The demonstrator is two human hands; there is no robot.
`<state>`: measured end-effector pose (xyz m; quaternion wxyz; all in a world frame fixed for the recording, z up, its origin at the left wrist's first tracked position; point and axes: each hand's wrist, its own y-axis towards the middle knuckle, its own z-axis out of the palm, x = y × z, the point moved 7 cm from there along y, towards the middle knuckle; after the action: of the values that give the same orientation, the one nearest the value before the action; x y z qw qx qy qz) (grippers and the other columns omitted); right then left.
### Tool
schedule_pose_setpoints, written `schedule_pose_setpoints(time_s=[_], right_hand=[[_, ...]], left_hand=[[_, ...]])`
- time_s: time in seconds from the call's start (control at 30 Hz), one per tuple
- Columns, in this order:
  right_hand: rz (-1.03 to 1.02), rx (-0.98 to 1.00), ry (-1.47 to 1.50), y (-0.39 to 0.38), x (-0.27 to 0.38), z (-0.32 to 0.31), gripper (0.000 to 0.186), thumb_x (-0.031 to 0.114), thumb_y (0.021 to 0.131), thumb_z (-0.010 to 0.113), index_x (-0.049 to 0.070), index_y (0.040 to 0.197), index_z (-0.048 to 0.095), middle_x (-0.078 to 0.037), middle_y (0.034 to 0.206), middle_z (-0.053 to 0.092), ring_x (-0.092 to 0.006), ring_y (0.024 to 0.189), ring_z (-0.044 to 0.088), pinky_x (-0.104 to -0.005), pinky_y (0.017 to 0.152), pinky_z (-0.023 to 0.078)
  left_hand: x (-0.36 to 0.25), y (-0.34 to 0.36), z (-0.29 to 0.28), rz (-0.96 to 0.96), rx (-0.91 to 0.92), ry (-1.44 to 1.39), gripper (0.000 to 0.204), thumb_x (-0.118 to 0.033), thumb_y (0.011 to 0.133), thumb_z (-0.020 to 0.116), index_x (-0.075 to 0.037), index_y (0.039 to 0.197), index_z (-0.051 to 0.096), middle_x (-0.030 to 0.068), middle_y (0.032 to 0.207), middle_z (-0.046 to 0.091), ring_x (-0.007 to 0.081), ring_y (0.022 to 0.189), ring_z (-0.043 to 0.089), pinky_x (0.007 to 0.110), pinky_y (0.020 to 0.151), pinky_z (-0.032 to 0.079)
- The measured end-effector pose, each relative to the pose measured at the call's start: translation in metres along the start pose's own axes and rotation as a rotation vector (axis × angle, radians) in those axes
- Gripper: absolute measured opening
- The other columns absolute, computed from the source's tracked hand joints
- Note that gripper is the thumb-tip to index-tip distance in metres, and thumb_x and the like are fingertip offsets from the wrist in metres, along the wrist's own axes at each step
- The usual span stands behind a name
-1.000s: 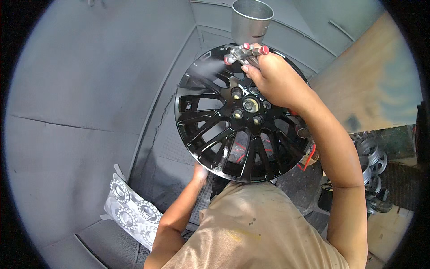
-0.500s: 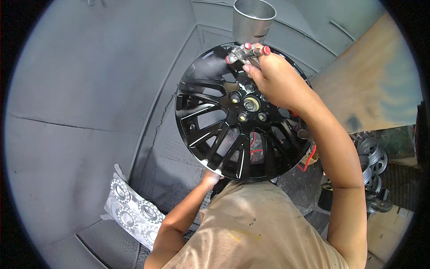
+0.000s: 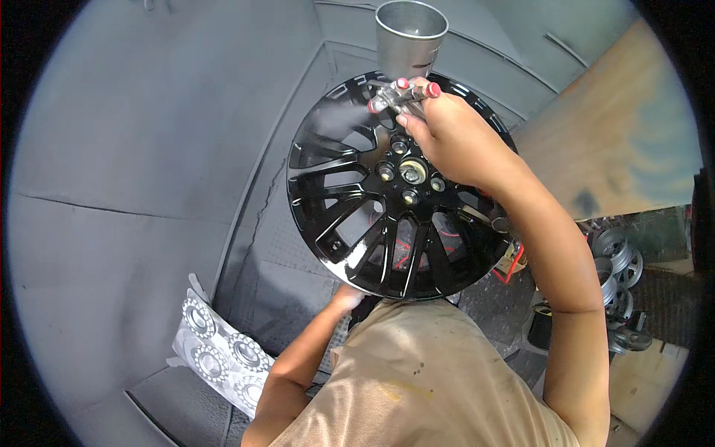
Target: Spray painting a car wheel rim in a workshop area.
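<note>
A glossy black multi-spoke wheel rim faces me, with several lug holes around its open hub. My right hand is closed around a metal spray gun with red-ringed knobs. A silver paint cup sits on top of the gun. Grey mist leaves the gun toward the left, over the upper left spokes. At the rim's lower left edge is my left hand, its fingers hidden below the rim.
A grey wall rises on the left. Below it lies a white sheet printed with round metal parts. At the right stand a tan panel and stacked silver wheels. A red hose shows beside the rim.
The rim has turned counterclockwise by a small angle. My right hand and the spray gun have shifted slightly left, with mist still coming out. My left hand stays at the rim's lower edge.
</note>
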<state>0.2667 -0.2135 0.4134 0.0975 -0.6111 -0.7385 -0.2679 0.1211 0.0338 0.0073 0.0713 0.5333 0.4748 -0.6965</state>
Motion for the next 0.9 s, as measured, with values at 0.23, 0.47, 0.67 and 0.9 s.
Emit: schedule_pose_setpoints(time_s=[0.23, 0.47, 0.67, 0.9], right_hand=[[0.023, -0.077, -0.107, 0.005, -0.008, -0.007, 0.028, 0.015, 0.098, 0.056, -0.01, 0.11, 0.053, -0.031, 0.087, 0.066, -0.0481, 0.087, 0.065, -0.0517, 0.076, 0.053], [0.052, 0.043, 0.026, 0.005, 0.003, -0.001, 0.03, 0.016, 0.099, 0.055, -0.011, 0.112, 0.053, -0.032, 0.087, 0.066, -0.0474, 0.088, 0.065, -0.0506, 0.077, 0.053], [0.037, -0.054, -0.127, 0.009, -0.013, -0.005, 0.033, 0.017, 0.099, 0.054, -0.012, 0.114, 0.053, -0.033, 0.088, 0.066, -0.0476, 0.088, 0.065, -0.051, 0.078, 0.052], [0.113, 0.081, -0.055, 0.007, -0.002, -0.002, 0.033, 0.018, 0.099, 0.054, -0.012, 0.113, 0.053, -0.033, 0.088, 0.065, -0.0477, 0.087, 0.065, -0.0508, 0.078, 0.052]], left_hand=[[0.028, 0.008, -0.02, 0.017, -0.078, 0.081, 0.038, -0.01, 0.088, 0.064, -0.001, 0.125, 0.064, 0.0113, 0.125, 0.067, 0.0219, 0.114, 0.06, 0.037, 0.1, 0.046], [0.04, 0.015, -0.023, 0.054, -0.065, -0.053, 0.032, -0.011, 0.089, 0.065, -0.001, 0.12, 0.067, 0.0095, 0.118, 0.07, 0.0192, 0.104, 0.064, 0.037, 0.09, 0.052], [0.018, 0.011, -0.027, 0.117, -0.137, -0.098, 0.03, -0.008, 0.09, 0.064, 0.0, 0.119, 0.067, 0.0082, 0.113, 0.07, 0.0196, 0.098, 0.064, 0.035, 0.086, 0.052], [0.023, 0.001, -0.035, -0.036, -0.111, -0.036, 0.032, -0.009, 0.091, 0.06, 0.002, 0.121, 0.064, 0.0105, 0.113, 0.067, 0.0202, 0.1, 0.061, 0.035, 0.088, 0.048]])
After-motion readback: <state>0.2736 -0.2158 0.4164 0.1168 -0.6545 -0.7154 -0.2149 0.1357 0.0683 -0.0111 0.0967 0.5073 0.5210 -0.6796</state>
